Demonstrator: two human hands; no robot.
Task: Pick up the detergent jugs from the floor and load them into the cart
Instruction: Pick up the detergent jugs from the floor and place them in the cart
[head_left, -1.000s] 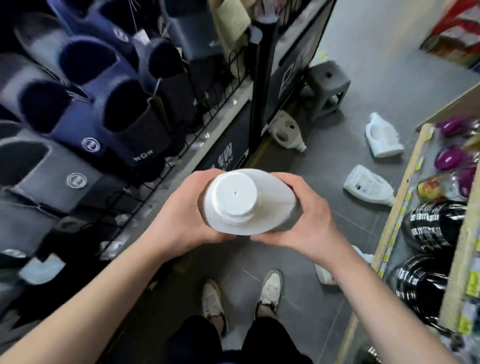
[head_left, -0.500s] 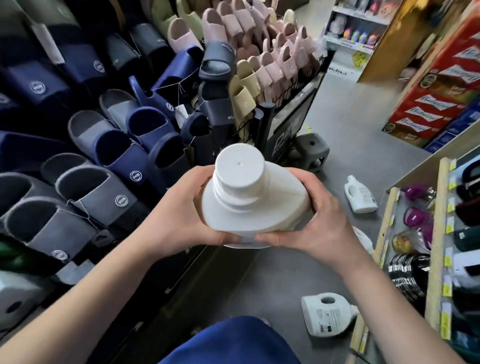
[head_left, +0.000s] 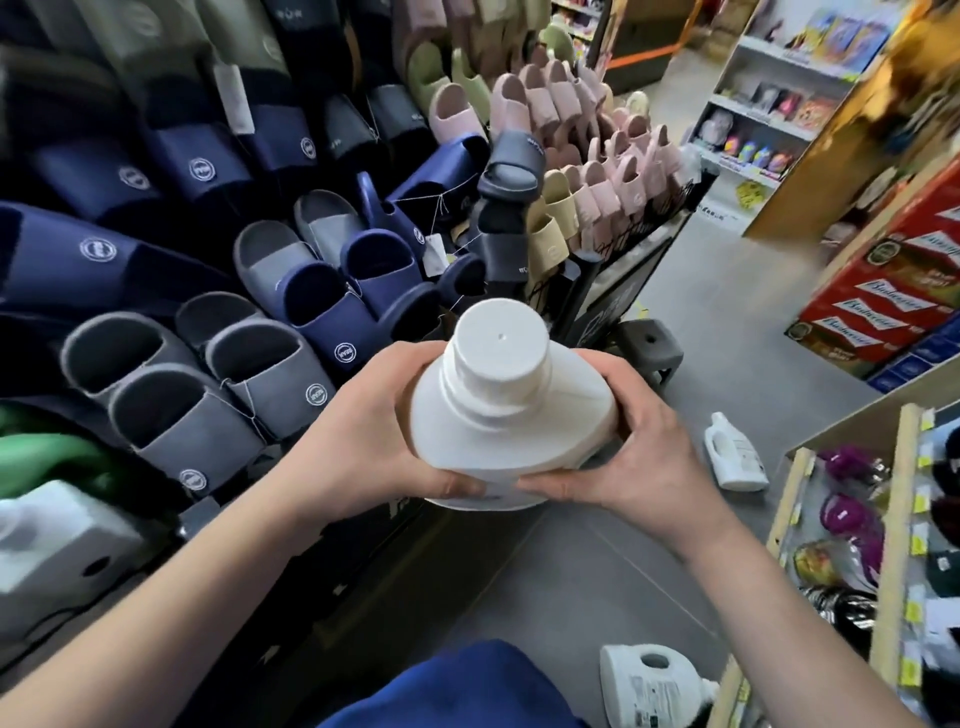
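I am holding the white plastic detergent jug (head_left: 511, 431) up in front of the camera, its wide round cap pointing toward me, well above the grey floor (head_left: 571, 571). My left hand (head_left: 363, 436) wraps the jug's left side, fingers curled round its shoulder and thumb pressed on the near edge. My right hand (head_left: 639, 457) grips the right side the same way, so the 2 thumbs almost meet on the near rim. The jug is carried by both hands and touches nothing else.

A second white jug (head_left: 735, 452) lies on its side on the floor to the right of my right hand, near the foot of the wooden shelf (head_left: 898, 519) stocked with purple packets. A third white jug (head_left: 654, 686) lies at the bottom of the view, its printed label facing up, just beside the same shelf's front.

To my left a rack of slippers (head_left: 311, 291) fills the view: dark blue and grey pairs close by, pink and beige ones further back. A grey plastic stool (head_left: 649, 348) stands on the floor behind the held jug. Red beer cartons (head_left: 872, 306) are stacked at the right. A blurred white plastic container (head_left: 57, 540) sits at the lower left edge; I cannot tell what it rests on. Blue cloth (head_left: 467, 686) shows at the bottom centre.
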